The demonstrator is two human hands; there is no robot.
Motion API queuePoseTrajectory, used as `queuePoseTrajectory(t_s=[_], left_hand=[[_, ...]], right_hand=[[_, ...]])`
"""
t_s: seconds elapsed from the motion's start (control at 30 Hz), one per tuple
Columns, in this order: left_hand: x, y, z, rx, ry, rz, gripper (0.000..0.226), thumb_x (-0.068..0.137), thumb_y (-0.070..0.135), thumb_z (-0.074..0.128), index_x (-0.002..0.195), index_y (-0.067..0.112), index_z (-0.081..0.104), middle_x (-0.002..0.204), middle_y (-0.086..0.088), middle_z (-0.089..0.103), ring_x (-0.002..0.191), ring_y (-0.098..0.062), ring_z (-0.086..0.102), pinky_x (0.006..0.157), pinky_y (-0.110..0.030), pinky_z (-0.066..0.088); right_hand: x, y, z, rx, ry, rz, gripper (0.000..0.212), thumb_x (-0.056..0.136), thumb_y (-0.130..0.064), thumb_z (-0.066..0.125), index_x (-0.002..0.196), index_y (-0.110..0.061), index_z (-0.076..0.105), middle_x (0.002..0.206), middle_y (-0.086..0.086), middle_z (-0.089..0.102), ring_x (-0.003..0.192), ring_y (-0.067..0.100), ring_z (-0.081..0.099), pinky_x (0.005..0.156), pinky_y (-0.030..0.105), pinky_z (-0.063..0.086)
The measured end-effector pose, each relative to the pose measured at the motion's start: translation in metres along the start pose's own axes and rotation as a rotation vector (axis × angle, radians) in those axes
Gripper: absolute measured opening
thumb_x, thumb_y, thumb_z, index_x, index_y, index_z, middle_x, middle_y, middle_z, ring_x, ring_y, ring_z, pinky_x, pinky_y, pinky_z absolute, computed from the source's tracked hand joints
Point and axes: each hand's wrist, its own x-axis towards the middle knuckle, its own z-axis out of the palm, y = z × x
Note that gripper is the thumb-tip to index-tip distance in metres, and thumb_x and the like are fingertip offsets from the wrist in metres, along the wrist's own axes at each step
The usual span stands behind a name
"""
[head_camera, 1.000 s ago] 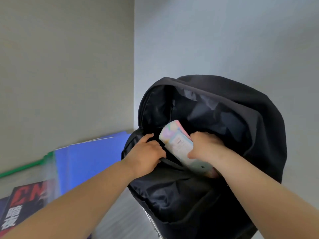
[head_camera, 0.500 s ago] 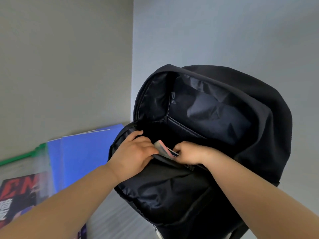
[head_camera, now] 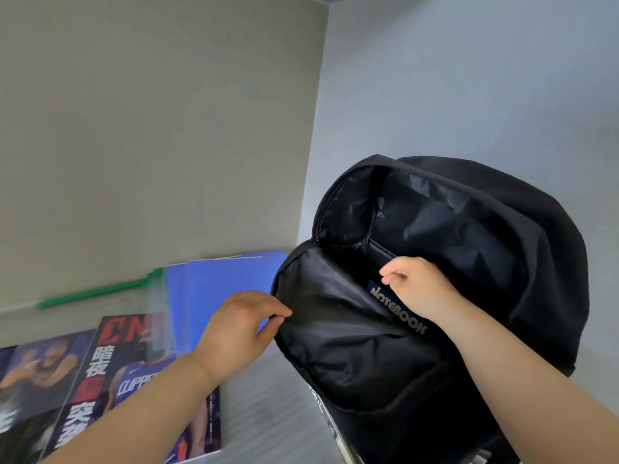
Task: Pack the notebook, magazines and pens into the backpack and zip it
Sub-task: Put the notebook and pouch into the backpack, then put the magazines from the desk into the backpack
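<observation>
The black backpack (head_camera: pixel 502 249) stands open on the right, its front flap folded toward me. My left hand (head_camera: pixel 241 329) pinches the flap's left rim between thumb and fingers. My right hand (head_camera: pixel 418 289) sits inside the opening with its fingers loosely curled and nothing visible in them. Just below it, a dark notebook (head_camera: pixel 398 311) lettered "NOTEBOOK" stands in the bag. Two magazines lie at the lower left, one with red lettering (head_camera: pixel 134 380) and one beside it (head_camera: pixel 37 373). No pens show.
Blue folders (head_camera: pixel 217 286) lie flat behind the magazines, close to the backpack's left side. A clear pouch with a green zip strip (head_camera: pixel 100 291) rests over them by the beige wall. A grey wall stands right behind the backpack.
The pastel item my right hand was pushing in has gone out of sight inside the bag. My right hand has let go and lifted. My left hand shifted out to the flap's rim.
</observation>
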Motion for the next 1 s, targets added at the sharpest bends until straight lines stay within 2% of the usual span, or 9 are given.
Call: queuePoseTrajectory(t_s=[0.1, 0.23, 0.37, 0.47, 0.57, 0.63, 0.73, 0.83, 1.0], left_hand=[[-0.033, -0.018, -0.021, -0.044, -0.01, -0.18, 0.015, 0.081, 0.005, 0.063, 0.089, 0.012, 0.073, 0.093, -0.003, 0.074, 0.091, -0.017, 0.065, 0.082, -0.02, 0.042], [-0.084, -0.053, -0.057, -0.041, 0.019, -0.423, 0.016, 0.084, 0.013, 0.059, 0.095, 0.017, 0.071, 0.1, 0.001, 0.072, 0.092, -0.014, 0.063, 0.079, -0.014, 0.039], [-0.145, -0.095, -0.096, 0.012, -0.002, -0.689, 0.018, 0.085, 0.018, 0.057, 0.098, 0.021, 0.069, 0.102, 0.002, 0.072, 0.089, -0.014, 0.063, 0.076, -0.019, 0.042], [-0.191, -0.126, -0.122, 0.037, -0.04, -0.848, 0.021, 0.088, 0.021, 0.053, 0.104, 0.024, 0.066, 0.106, 0.003, 0.07, 0.089, -0.01, 0.061, 0.077, -0.019, 0.044], [-0.229, -0.156, -0.139, 0.068, -0.049, -0.94, 0.024, 0.089, 0.022, 0.05, 0.11, 0.023, 0.062, 0.115, 0.004, 0.066, 0.098, -0.011, 0.06, 0.083, -0.021, 0.045], [-0.251, -0.177, -0.147, 0.121, -0.025, -0.973, 0.028, 0.089, 0.024, 0.051, 0.115, 0.022, 0.058, 0.124, 0.003, 0.06, 0.108, -0.014, 0.055, 0.089, -0.024, 0.043], [-0.275, -0.205, -0.152, 0.283, -0.066, -1.072, 0.048, 0.088, 0.034, 0.05, 0.132, 0.021, 0.039, 0.146, -0.002, 0.035, 0.134, -0.022, 0.03, 0.11, -0.036, 0.026], [-0.289, -0.222, -0.15, 0.284, -0.122, -1.212, 0.064, 0.088, 0.044, 0.046, 0.141, 0.019, 0.019, 0.154, -0.006, 0.014, 0.141, -0.026, 0.01, 0.116, -0.041, 0.013], [-0.292, -0.232, -0.135, 0.28, -0.151, -1.244, 0.068, 0.087, 0.057, 0.033, 0.142, 0.024, 0.01, 0.155, -0.01, 0.003, 0.143, -0.026, -0.002, 0.117, -0.042, 0.001]], right_hand=[[-0.012, -0.035, 0.011, 0.104, 0.023, -0.099, 0.02, 0.087, -0.011, 0.051, 0.097, -0.016, 0.067, 0.092, -0.003, 0.068, 0.083, 0.009, 0.056, 0.073, 0.021, 0.04], [-0.028, -0.094, 0.053, 0.197, -0.118, -0.215, 0.016, 0.085, -0.01, 0.054, 0.088, -0.021, 0.065, 0.073, -0.016, 0.06, 0.074, 0.006, 0.057, 0.067, 0.017, 0.041], [-0.037, -0.146, 0.127, 0.231, -0.326, -0.202, 0.014, 0.085, -0.008, 0.055, 0.089, -0.019, 0.064, 0.084, -0.004, 0.061, 0.079, 0.013, 0.057, 0.063, 0.018, 0.041], [-0.046, -0.175, 0.187, 0.229, -0.461, -0.138, 0.017, 0.085, -0.006, 0.055, 0.097, -0.005, 0.067, 0.078, 0.0, 0.062, 0.081, 0.015, 0.055, 0.07, 0.019, 0.037], [-0.057, -0.185, 0.24, 0.129, -0.52, -0.101, 0.024, 0.085, -0.006, 0.054, 0.106, 0.0, 0.064, 0.104, 0.012, 0.069, 0.094, 0.019, 0.059, 0.069, 0.019, 0.035], [-0.064, -0.187, 0.271, 0.061, -0.521, -0.063, 0.03, 0.085, -0.01, 0.053, 0.113, -0.004, 0.06, 0.121, 0.014, 0.063, 0.104, 0.019, 0.057, 0.079, 0.023, 0.039], [-0.071, -0.179, 0.292, -0.113, -0.42, 0.045, 0.04, 0.087, -0.023, 0.051, 0.126, -0.014, 0.051, 0.129, 0.012, 0.057, 0.118, 0.027, 0.052, 0.093, 0.03, 0.041], [-0.075, -0.168, 0.298, -0.109, -0.354, 0.285, 0.046, 0.086, -0.03, 0.054, 0.121, 0.0, 0.052, 0.127, 0.023, 0.055, 0.118, 0.036, 0.051, 0.095, 0.036, 0.041], [-0.08, -0.163, 0.308, -0.288, -0.555, 0.214, 0.08, 0.088, -0.048, 0.044, 0.145, -0.015, -0.001, 0.151, 0.021, 0.013, 0.141, 0.033, 0.012, 0.117, 0.036, 0.014]])
